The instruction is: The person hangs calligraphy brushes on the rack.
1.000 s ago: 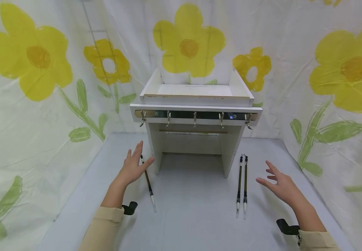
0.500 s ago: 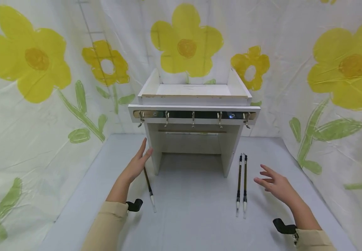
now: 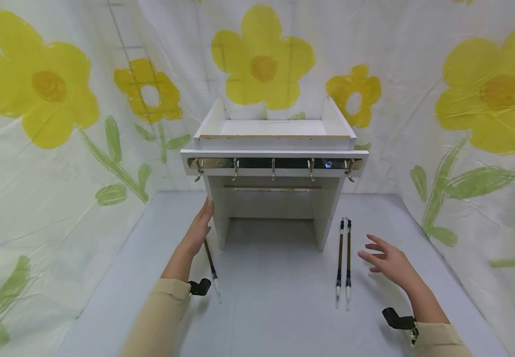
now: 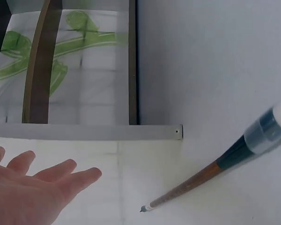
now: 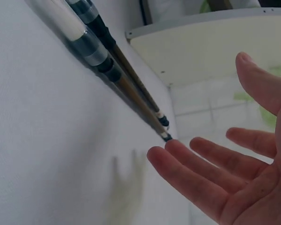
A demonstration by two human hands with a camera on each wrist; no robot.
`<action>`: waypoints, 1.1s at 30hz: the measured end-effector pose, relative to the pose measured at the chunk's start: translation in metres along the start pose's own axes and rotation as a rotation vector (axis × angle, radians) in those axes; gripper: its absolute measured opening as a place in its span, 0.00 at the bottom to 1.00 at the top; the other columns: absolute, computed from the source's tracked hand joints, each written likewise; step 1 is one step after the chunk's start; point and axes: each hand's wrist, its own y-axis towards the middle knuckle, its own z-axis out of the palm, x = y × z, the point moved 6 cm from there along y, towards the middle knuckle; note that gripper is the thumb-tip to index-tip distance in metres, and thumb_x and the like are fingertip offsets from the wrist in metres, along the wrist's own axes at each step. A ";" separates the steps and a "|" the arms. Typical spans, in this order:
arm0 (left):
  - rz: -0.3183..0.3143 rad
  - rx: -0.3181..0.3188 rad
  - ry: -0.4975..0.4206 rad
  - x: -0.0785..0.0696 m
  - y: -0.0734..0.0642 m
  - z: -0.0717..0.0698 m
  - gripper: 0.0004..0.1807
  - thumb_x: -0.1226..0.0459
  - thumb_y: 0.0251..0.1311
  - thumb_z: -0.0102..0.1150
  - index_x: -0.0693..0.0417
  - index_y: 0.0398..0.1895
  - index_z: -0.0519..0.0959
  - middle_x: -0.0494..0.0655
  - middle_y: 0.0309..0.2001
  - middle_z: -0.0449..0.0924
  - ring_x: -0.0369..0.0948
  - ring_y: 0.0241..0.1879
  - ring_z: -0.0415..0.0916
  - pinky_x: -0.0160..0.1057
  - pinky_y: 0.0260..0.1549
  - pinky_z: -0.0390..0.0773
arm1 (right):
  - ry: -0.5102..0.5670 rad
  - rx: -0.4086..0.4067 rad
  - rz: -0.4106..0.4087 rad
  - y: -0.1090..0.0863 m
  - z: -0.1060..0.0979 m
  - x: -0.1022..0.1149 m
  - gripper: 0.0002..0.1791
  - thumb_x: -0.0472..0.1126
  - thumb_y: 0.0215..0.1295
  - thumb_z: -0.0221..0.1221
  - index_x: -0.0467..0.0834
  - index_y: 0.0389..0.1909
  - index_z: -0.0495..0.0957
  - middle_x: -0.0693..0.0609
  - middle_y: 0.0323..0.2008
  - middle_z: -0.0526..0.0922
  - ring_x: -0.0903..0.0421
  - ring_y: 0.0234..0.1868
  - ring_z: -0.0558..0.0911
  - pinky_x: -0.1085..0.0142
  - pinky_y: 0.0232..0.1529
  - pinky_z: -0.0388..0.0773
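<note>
A white rack (image 3: 274, 144) with a row of metal hooks stands at the back of the table. My left hand (image 3: 197, 230) is beside its left side panel (image 3: 220, 218), fingers extended; whether they touch the panel I cannot tell. Under that hand lies one calligraphy brush (image 3: 212, 267), its upper end hidden in the head view. My right hand (image 3: 389, 263) hovers right of two more calligraphy brushes, an inner one (image 3: 340, 263) and an outer one (image 3: 349, 263), lying side by side. Its fingers are spread and hold nothing. Each brush tip wears a clear cap.
Behind the rack hangs a white curtain (image 3: 257, 54) printed with yellow flowers, which also closes in both sides. The table (image 3: 275, 307) has a pale grey-white cover. An open tray-like shelf (image 3: 273, 128) tops the rack.
My left hand has moved right and slightly forward to the rack's left panel. My right hand has shifted slightly left toward the two brushes. The brushes lie as before.
</note>
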 end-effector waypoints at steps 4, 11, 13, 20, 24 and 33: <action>-0.016 -0.011 -0.003 0.002 0.001 0.007 0.46 0.33 0.74 0.23 0.49 0.83 0.34 0.51 0.83 0.30 0.55 0.81 0.36 0.60 0.76 0.50 | 0.005 0.010 0.010 0.002 0.004 -0.006 0.47 0.57 0.70 0.62 0.37 0.78 0.53 0.27 0.69 0.67 0.31 0.63 0.76 0.60 0.41 0.88; -0.027 -0.019 -0.018 0.002 0.002 0.010 0.47 0.30 0.71 0.23 0.46 0.83 0.37 0.51 0.83 0.35 0.58 0.80 0.40 0.61 0.74 0.55 | 0.045 0.019 0.008 0.004 0.008 -0.011 0.45 0.53 0.71 0.63 0.36 0.78 0.53 0.27 0.69 0.67 0.30 0.64 0.74 0.60 0.40 0.88; -0.029 -0.016 -0.024 0.003 0.002 0.010 0.47 0.30 0.71 0.23 0.45 0.83 0.36 0.50 0.83 0.34 0.58 0.80 0.39 0.61 0.74 0.55 | 0.059 0.021 0.003 0.004 0.009 -0.011 0.45 0.53 0.70 0.63 0.37 0.78 0.53 0.27 0.69 0.67 0.30 0.65 0.74 0.60 0.41 0.88; -0.018 -0.003 -0.026 0.000 -0.001 0.013 0.43 0.32 0.73 0.20 0.42 0.83 0.35 0.48 0.83 0.33 0.57 0.81 0.38 0.63 0.74 0.54 | 0.114 0.037 0.002 0.004 0.010 -0.010 0.45 0.51 0.70 0.63 0.37 0.78 0.53 0.27 0.68 0.68 0.32 0.63 0.77 0.59 0.42 0.88; -0.007 0.002 -0.028 -0.003 -0.003 0.015 0.42 0.33 0.74 0.19 0.43 0.83 0.34 0.47 0.83 0.31 0.56 0.81 0.37 0.63 0.74 0.52 | 0.148 0.046 0.006 0.005 0.011 -0.011 0.45 0.51 0.70 0.64 0.38 0.78 0.53 0.28 0.68 0.68 0.34 0.62 0.78 0.59 0.42 0.88; -0.017 -0.015 -0.037 0.000 -0.002 0.015 0.47 0.29 0.70 0.20 0.45 0.83 0.34 0.49 0.83 0.32 0.56 0.81 0.37 0.63 0.74 0.53 | 0.199 0.062 0.013 0.007 0.015 -0.010 0.44 0.49 0.71 0.63 0.38 0.78 0.53 0.28 0.69 0.67 0.35 0.60 0.80 0.58 0.44 0.87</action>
